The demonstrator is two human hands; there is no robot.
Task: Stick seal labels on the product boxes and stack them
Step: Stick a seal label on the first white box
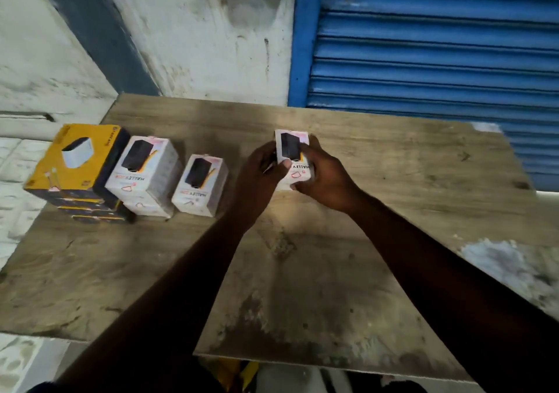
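Over the worn counter (302, 271) both hands hold one white product box (292, 147): the left hand (257, 175) curls round its left edge, thumb on the front face, and the right hand (326, 181) wraps its lower right corner. It looks like light, stiff card that dents at the corners, so it is best gripped by opposite sides. Left of that box stand a single white box (199, 185), a white stack (145, 169), then yellow boxes (75, 163); beyond it is a blue shutter (438, 45)

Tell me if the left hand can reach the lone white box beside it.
Probably yes: only bare table separates the left hand and the lone white box. Its fingers grip the held box, though, so it must let go first.
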